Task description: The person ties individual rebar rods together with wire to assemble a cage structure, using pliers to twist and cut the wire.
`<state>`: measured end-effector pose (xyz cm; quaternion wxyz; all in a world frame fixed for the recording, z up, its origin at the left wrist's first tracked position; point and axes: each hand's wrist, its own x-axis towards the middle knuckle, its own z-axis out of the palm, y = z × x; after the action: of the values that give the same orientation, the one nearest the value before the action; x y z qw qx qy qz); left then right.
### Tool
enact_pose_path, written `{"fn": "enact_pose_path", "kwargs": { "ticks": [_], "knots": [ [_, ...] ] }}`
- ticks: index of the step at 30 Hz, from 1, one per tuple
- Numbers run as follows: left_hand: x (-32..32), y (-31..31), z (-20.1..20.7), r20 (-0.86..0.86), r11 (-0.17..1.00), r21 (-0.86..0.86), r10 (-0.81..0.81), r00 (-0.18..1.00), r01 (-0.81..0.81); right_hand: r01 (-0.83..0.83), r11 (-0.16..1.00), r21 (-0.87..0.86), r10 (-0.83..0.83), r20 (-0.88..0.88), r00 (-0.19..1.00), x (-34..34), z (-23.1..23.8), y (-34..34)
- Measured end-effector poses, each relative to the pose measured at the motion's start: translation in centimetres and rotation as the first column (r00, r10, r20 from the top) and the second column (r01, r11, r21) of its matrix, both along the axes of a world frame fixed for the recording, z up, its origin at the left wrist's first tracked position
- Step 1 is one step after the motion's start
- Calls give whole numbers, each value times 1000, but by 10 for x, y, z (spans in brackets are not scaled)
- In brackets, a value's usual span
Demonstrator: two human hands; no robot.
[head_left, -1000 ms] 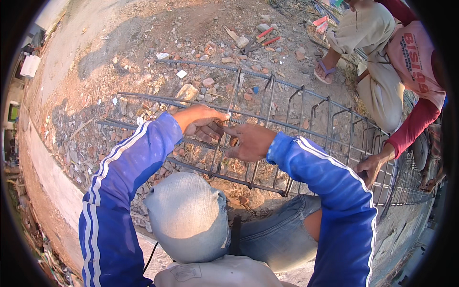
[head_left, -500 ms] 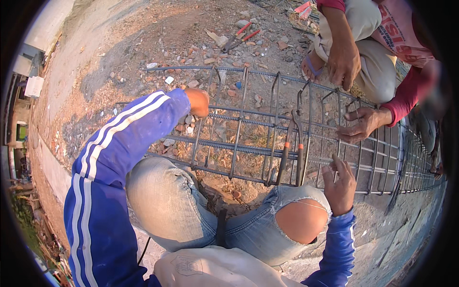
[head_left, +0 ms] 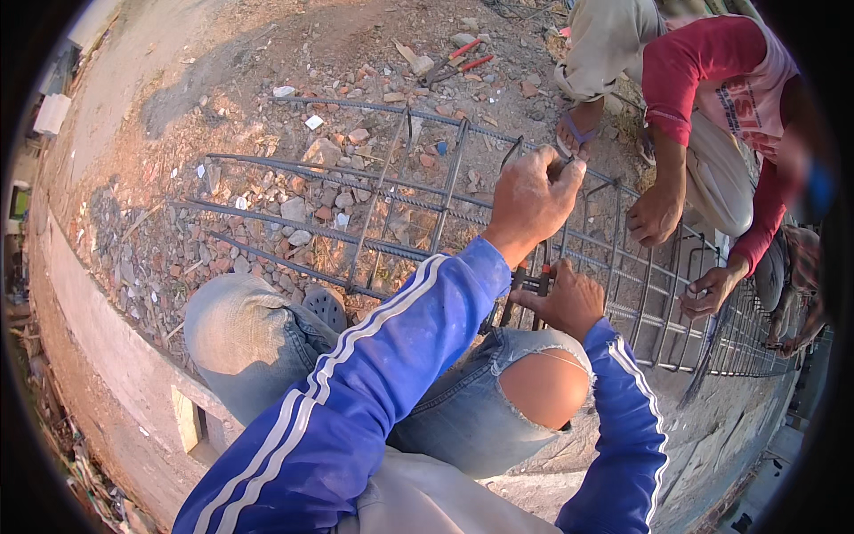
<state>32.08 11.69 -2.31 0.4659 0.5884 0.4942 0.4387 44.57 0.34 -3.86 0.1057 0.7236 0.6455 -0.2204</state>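
A long cage of steel rebar (head_left: pixel 414 254) with bent stirrups lies across the ground in front of my knees. My left hand (head_left: pixel 536 198) reaches over to its far side, thumb and fingers closed around the top corner of a stirrup (head_left: pixel 561 165). Just below and nearer to me, my right hand (head_left: pixel 574 301) is closed at the handles of a pair of pincers (head_left: pixel 544 279), dark with orange bands, standing among the bars. The head of the pincers is hidden behind my left hand and wrist.
A co-worker crouches at the far right; one hand (head_left: pixel 656 214) hangs over the cage, the other (head_left: pixel 712 289) is near its bars. Red-handled cutters (head_left: pixel 454 64) lie on the rubble beyond the cage. A low concrete edge (head_left: pixel 116 329) runs along the left.
My left hand has come from the cage's left part to the stirrup at the right. My right hand, open before, has moved left onto the pincers. The co-worker's hands have lowered slightly.
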Motion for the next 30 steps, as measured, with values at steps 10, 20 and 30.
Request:
{"fn": "enact_pose_path", "kwargs": {
  "ticks": [10, 20, 30],
  "knots": [
    [-20, -59, -82, 302, 830, -475, 466, 832, -293, 173, 977, -122, -185, -99, 978, -17, 11, 45],
    [-77, -32, -44, 753, 744, -643, 572, 325, 181, -256, 949, -185, 284, 146, 948, -188, 144, 141],
    [-134, 3, -28, 465, 495, -803, 869, -171, 333, -550, 608, -573, 697, 55, 715, -276, 98, 231]
  ]
}}
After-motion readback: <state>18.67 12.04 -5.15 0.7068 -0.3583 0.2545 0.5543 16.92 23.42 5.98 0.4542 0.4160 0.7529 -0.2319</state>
